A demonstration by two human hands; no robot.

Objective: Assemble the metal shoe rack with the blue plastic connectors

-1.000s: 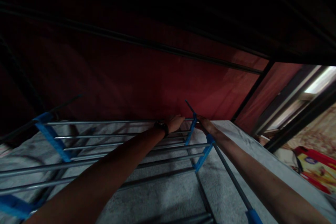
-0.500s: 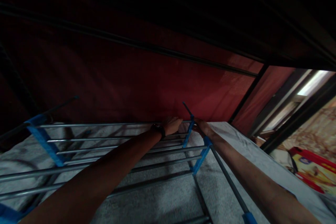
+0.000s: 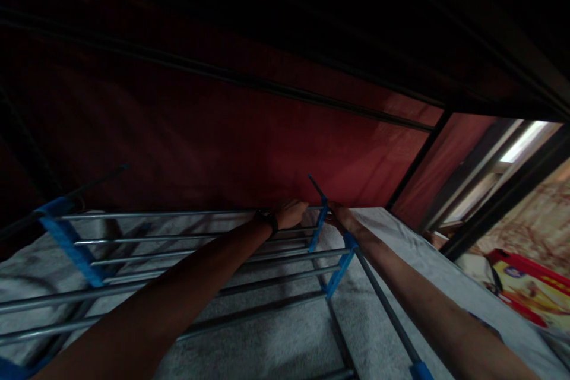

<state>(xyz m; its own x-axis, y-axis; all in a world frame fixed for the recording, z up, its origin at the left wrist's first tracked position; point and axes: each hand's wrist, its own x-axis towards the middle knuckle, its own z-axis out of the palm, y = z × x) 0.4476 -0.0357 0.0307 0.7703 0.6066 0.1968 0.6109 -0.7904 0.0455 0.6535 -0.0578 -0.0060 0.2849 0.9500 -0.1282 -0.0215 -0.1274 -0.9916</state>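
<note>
A rack of grey metal tubes (image 3: 178,237) with blue plastic connectors lies across the lower part of the view. My left hand (image 3: 290,214), with a dark band at the wrist, is closed around the far tube (image 3: 214,212) near its right end. Just right of it stands a blue connector (image 3: 319,227), with a thin tube end sticking up behind it. My right hand (image 3: 341,215) is at the outer side of that connector, its fingers bent in against it and partly hidden. Below my right wrist sits a nearer blue connector (image 3: 340,270).
A red panel (image 3: 231,142) with dark bars rises right behind the rack. Another blue connector (image 3: 73,243) joins the tubes at the left. A pale grey cloth surface (image 3: 276,338) lies beneath. At the right are a dark post (image 3: 499,202) and a red and yellow package (image 3: 529,285).
The view has shifted slightly, so the rack sits a little further left in the picture. Both hands keep their places at the far connector.
</note>
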